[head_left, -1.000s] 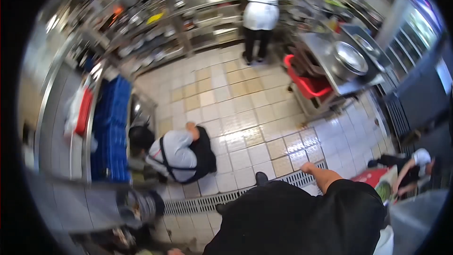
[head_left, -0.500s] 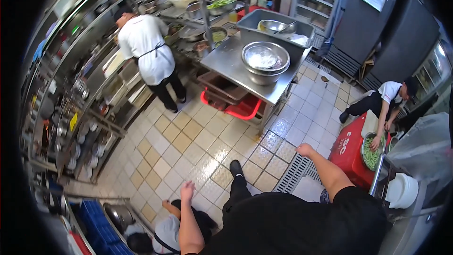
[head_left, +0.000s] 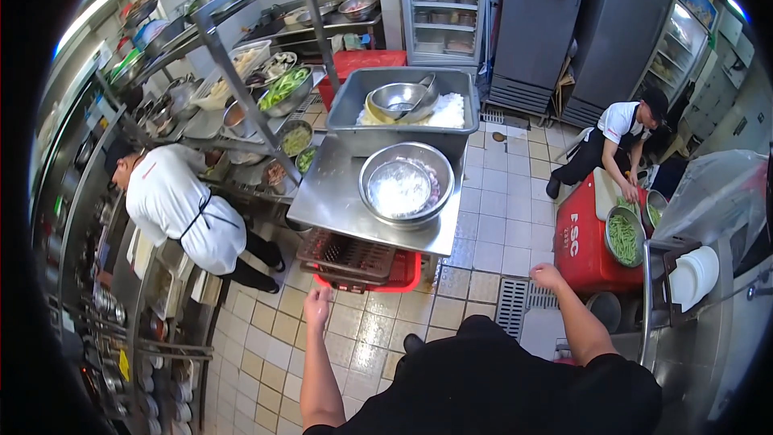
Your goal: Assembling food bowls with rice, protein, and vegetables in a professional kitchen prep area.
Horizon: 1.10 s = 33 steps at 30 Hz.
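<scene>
My left hand (head_left: 318,304) hangs in front of my body with its fingers loosely curled and nothing visible in it. It is nearest to the brown plastic crate (head_left: 342,260) and the red basin (head_left: 412,271) under the steel table (head_left: 322,193). My right hand (head_left: 547,275), closed like a fist with nothing showing in it, is held out above the floor near the red cooler box (head_left: 573,235). On the table are a steel bowl (head_left: 405,184) and a grey tub (head_left: 346,117), which holds a smaller steel bowl (head_left: 400,100) and something white.
At the left a co-worker (head_left: 181,197) in a white shirt leans toward the shelves. At the right another co-worker (head_left: 624,145) bends over green beans (head_left: 622,238) in a bowl. A floor drain grate (head_left: 510,310) lies ahead, with dark refrigerators (head_left: 539,32) behind.
I have moved forward, closer to the steel table, and my view has turned right. The person crouching at the lower left is out of view. The co-worker at the right stays over the beans.
</scene>
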Tool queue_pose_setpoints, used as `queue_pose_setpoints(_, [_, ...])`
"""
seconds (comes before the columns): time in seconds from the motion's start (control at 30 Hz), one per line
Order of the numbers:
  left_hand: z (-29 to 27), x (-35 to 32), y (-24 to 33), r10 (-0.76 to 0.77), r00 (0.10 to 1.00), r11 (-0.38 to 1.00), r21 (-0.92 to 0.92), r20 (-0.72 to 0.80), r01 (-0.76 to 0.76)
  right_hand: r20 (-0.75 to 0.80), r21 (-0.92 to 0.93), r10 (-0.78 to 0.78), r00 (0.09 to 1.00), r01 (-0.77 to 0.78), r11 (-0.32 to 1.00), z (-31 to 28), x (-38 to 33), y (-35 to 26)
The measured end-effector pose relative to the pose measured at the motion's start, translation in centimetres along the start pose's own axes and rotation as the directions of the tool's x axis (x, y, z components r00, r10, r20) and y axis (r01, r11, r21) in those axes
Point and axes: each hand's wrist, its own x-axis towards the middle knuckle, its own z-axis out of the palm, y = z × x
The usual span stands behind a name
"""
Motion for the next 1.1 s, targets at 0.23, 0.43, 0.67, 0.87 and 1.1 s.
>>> queue_pose_setpoints(0.23, [6.1,9.5,17.3,0.246,0.968,0.963,-0.133,0.059,-0.236,-0.478,-0.016,-0.573,0.666,0.646,0.764,-3.6,4.6,-23.3])
queue_pose_setpoints(0.43, [14.2,16.2,29.5,0.409,0.912,0.912,-0.009,-0.033,-0.409,-0.174,0.263,-0.558,0.811,0.584,0.768,-5.9,21.9,-51.1])
queue_pose_setpoints(0.67, [22.4,21.8,37.7,0.378,0.914,0.919,0.183,-0.149,-0.350,0.317,0.231,-0.282,0.905,0.215,0.949,-3.1,38.7,-62.4])
queue_pose_setpoints(0.87, [25.0,23.8,40.2,0.393,0.894,0.903,0.272,-0.215,-0.332,0.041,-0.036,-0.811,0.584,0.812,0.583,-5.3,37.0,-61.3])
queue_pose_setpoints(1.1, [26.5,29.5,41.0,0.457,0.840,0.753,0.629,-0.291,-0.192,-0.116,-0.039,-0.961,0.252,0.965,0.258,-10.6,34.4,-66.1])
